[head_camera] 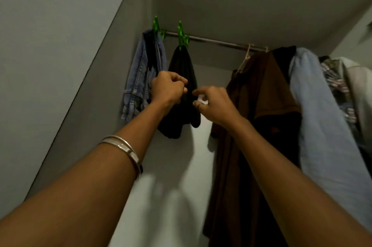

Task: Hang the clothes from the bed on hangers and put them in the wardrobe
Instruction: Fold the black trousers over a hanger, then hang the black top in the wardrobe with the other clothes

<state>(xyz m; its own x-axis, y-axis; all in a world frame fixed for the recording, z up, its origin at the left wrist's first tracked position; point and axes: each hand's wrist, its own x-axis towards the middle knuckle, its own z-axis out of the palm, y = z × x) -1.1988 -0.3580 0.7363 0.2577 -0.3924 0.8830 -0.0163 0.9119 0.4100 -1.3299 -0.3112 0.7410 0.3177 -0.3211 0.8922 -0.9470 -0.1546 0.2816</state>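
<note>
- The wardrobe [70, 77] shows its grey left side wall, and a metal rail [217, 41] runs across the top from left to right.
- Furthest left on the rail hangs a pair of blue denim shorts [138, 77] from a green clip hanger [156, 26].
- Next along, a black garment [182, 69] hangs from a second green clip hanger [182, 34], well apart from the clothes to its right.
- The left hand [168, 87], a silver bangle [124, 149] on its forearm, has its fingers curled tight in front of the black garment; I cannot tell whether they pinch the cloth or hold nothing.
- The right hand [213, 103], with a ring on one finger, is loosely curled just beside the garment's right edge, thumb and forefinger close together; something small and white shows between them, but what it is I cannot tell.
- Judged from this, the step in hand is straightening the black garment on its clips: pull both edges down evenly so it hangs flat, and keep the hanger's hook seated on the rail.
- Further right hang a brown shirt [259, 93] on a pale hanger [244, 59], a light blue garment [314, 105] and a plaid shirt [334, 77].
- The bed is not in view, so how many clothes remain cannot be told.
</note>
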